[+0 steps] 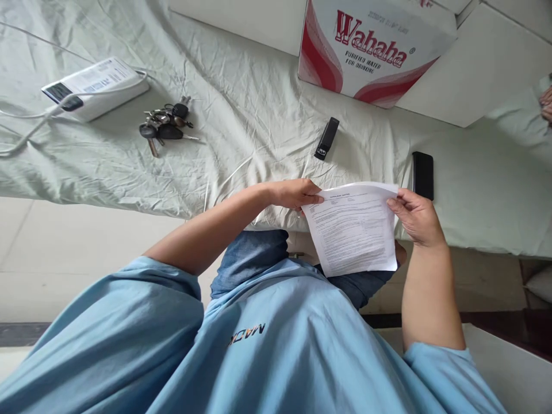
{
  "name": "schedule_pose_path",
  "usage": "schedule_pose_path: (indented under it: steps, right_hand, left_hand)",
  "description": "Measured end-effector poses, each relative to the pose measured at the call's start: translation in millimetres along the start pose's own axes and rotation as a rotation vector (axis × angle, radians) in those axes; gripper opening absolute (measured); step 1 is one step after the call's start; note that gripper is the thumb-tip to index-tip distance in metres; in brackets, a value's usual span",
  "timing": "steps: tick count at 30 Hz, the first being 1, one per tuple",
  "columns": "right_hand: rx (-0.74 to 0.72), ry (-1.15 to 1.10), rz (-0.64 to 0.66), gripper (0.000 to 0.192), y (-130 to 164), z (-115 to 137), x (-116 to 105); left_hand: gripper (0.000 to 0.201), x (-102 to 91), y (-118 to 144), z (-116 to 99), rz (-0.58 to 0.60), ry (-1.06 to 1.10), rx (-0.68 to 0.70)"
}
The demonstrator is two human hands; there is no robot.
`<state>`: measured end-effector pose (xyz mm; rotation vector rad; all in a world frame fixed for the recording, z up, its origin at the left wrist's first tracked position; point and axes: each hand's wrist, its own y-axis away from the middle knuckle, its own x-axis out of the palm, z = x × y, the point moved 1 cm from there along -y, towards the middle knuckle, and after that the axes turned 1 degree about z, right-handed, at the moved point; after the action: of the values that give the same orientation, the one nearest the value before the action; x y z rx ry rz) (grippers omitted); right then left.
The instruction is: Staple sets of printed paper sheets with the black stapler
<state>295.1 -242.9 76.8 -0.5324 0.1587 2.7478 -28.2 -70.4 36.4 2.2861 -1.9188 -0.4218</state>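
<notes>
Printed white paper sheets (351,236) hang between my two hands, over my lap at the table's front edge. My left hand (295,194) is closed on the upper left corner, thumb on top. At the upper right corner, my right hand (416,215) pinches the paper between thumb and fingers. Whether it is one sheet or a few I cannot tell. A black stapler (326,138) lies on the cloth just beyond the paper. Beside my right hand lies a black phone (423,175).
A pale green cloth (241,103) covers the table. A Wahaha water carton (371,52) stands at the back. To the left lie a bunch of keys (168,123) and a white box (97,86) with a white cable. Part of another person's hand (547,103) shows at the right edge.
</notes>
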Motion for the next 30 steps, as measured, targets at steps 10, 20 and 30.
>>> schedule_pose_path:
  steps: [10,20,30]
  right_hand:
    - [0.189,-0.207,-0.102,0.06,-32.0,-17.9,37.2]
    - [0.324,-0.074,-0.114,0.039,-65.8,-34.1,49.7]
    - [0.178,0.309,-0.29,0.022,-64.2,-39.0,60.8]
  left_hand:
    - [0.018,-4.0,8.8,6.4,-0.635,0.243,-0.072]
    - [0.028,-32.2,-22.9,-0.4,-0.924,-0.122,-0.28]
    - [0.015,-58.0,-65.5,11.5,-0.938,-0.343,-0.315]
